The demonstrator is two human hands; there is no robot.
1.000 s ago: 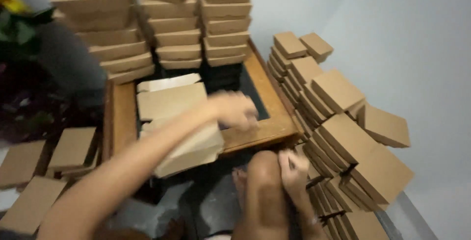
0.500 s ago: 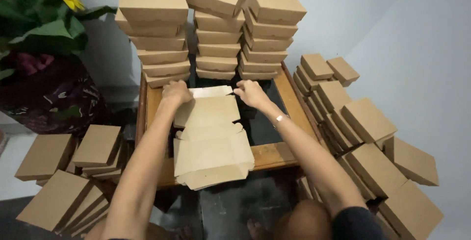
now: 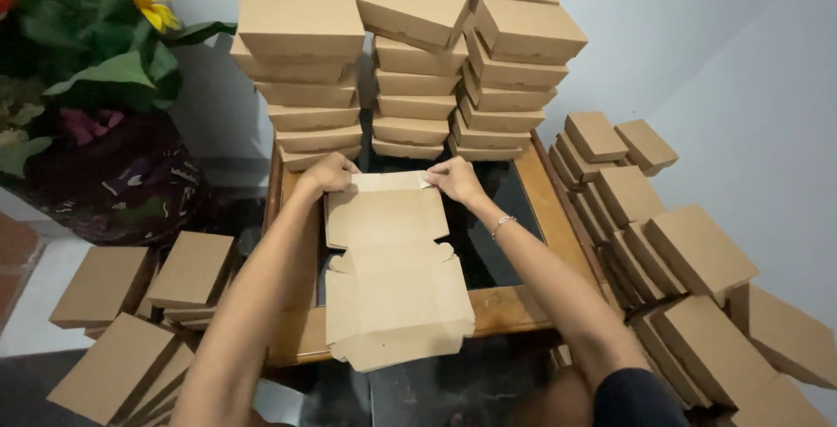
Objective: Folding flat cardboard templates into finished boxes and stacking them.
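Observation:
A flat, unfolded brown cardboard box blank (image 3: 388, 244) lies on top of a pile of similar blanks (image 3: 397, 340) on a small table with a wooden frame (image 3: 301, 340) and dark glass top. My left hand (image 3: 330, 172) pinches the blank's far left corner. My right hand (image 3: 453, 179), with a thin bracelet on the wrist, pinches its far right corner. Both hands grip the far flap at the table's back.
Three tall stacks of folded brown boxes (image 3: 410, 69) stand at the table's far edge. More folded boxes lie piled on the floor to the right (image 3: 689, 252) and left (image 3: 131, 322). A sunflower plant and dark pot (image 3: 96, 130) sit at the left.
My view has tilted and steadied over the table. Both hands have come to the far corners of the top blank, a little farther from the stack's front than before.

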